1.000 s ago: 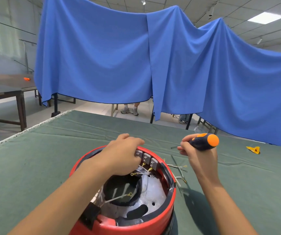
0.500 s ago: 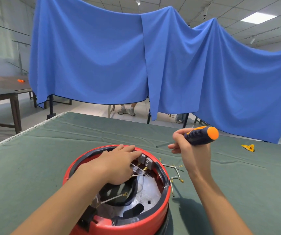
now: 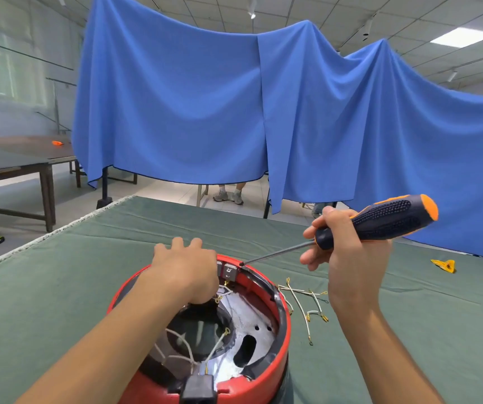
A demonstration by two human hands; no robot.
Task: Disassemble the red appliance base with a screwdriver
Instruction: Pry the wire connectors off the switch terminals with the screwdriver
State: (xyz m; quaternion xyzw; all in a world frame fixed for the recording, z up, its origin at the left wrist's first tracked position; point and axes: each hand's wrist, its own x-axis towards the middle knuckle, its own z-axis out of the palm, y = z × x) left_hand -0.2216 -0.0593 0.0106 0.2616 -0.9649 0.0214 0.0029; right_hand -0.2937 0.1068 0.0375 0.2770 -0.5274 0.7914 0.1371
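The red appliance base [image 3: 266, 371] sits open side up on the green cloth of the table [image 3: 59, 287], close to the person at the near edge of the view. Inside it show a silver floor with holes, a black ring, white wires [image 3: 188, 349] with brass ends, and a black block at the near rim. The left hand [image 3: 186, 271] lies over the far rim of the base, its fingers curled down over the edge and its thumb side pressed against a small metal terminal block [image 3: 228, 271] fixed inside that rim. The right hand [image 3: 348, 258] grips the screwdriver [image 3: 380, 221] by its black and orange handle, fingers wrapped round the lower part of it. The handle is raised to the right and the thin shaft slants down to the left, its tip touching the rim of the base just beside the terminal block. A bunch of loose white wires [image 3: 307, 304] lies on the cloth just right of the base. A small yellow piece [image 3: 444, 265] lies well apart on the right. A blue sheet [image 3: 234, 112] hangs behind the table.
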